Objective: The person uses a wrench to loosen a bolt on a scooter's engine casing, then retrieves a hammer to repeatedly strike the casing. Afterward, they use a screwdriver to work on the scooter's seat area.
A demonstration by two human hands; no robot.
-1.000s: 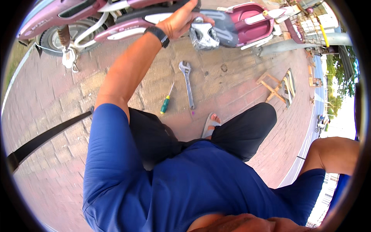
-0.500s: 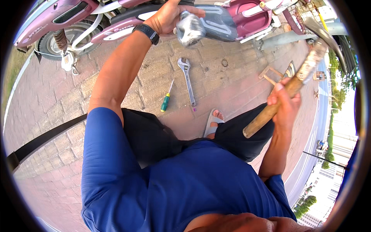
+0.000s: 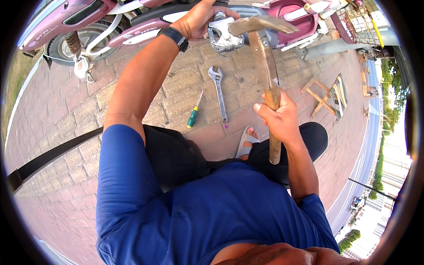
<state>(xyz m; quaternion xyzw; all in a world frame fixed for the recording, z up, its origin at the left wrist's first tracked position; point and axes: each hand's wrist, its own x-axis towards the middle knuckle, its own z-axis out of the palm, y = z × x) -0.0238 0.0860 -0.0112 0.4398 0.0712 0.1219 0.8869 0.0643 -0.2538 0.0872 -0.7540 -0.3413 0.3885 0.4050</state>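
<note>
right hand (image 3: 281,115) is wrapped round the wooden handle of the hammer (image 3: 267,73), which is in the air over the paving (image 3: 190,70), its head overlapping the pedal (image 3: 226,34) in view; can't tell if they touch. left hand (image 3: 198,21) is at the pedal's far end, fingers curled; can't tell if they grip it, the hammer side is partly blocked. main risk: an off-line or glancing blow catches those fingers, since they sit right beside the pedal. a loose left hand could let the pedal swing; a slack right grip could twist the head. hammer's long axis runs away from the body, leaning slightly left, head end far, butt near the knee; head lies crosswise, left end toward the pedal.
</note>
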